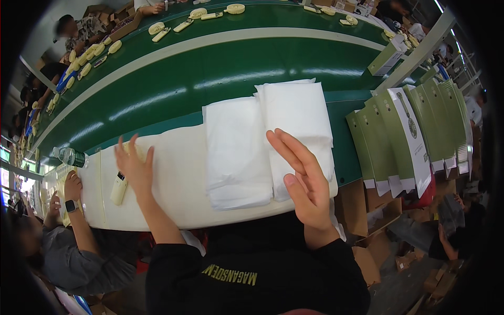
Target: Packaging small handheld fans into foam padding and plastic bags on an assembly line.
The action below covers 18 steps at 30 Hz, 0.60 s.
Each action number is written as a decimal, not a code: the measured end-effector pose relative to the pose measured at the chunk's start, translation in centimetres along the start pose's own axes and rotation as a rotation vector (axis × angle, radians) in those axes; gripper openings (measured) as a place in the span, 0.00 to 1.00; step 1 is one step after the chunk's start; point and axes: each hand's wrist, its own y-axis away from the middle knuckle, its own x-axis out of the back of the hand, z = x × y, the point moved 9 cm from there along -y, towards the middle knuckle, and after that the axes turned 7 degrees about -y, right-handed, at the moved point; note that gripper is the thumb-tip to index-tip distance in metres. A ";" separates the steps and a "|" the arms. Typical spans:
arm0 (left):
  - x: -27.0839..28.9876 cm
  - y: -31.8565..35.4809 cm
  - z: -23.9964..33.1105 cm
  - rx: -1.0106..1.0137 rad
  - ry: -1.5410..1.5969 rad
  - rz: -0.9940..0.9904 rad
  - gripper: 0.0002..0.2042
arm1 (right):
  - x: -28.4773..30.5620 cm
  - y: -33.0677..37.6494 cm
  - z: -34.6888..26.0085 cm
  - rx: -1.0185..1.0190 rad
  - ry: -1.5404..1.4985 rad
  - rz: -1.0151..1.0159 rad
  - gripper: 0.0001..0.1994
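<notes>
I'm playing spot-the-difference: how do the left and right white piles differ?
The right pile reaches farther up the picture than the left pile. The right hand hides some of the right pile; no hand covers the left pile. Both are white and flattish, lying side by side.

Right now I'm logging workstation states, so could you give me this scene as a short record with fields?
Left hand: open, fingers spread, nearest the pale-yellow device; contact unclear
Right hand: open, thumb apart from the fingers, in front of the right white stack
Device: pale-yellow device with a dark patch at one end, on the white table surface
Stacks: left white stack and right white stack, side by side
Right side: row of olive-and-white boxes
Left side: clear bottle, near a co-worker's hand
Beyond: green belt
</notes>
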 end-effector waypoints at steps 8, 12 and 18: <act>-0.7 8.5 -13.0 0.245 0.041 -0.321 0.25 | 1.5 3.0 6.4 -0.221 -0.253 0.016 0.25; -1.6 9.7 -4.1 0.492 1.025 -0.272 0.21 | -3.9 4.7 9.7 -0.284 -0.201 -0.193 0.29; 5.4 10.8 17.4 -0.149 1.627 -0.660 0.16 | -2.0 5.7 11.1 -0.148 -0.116 0.161 0.27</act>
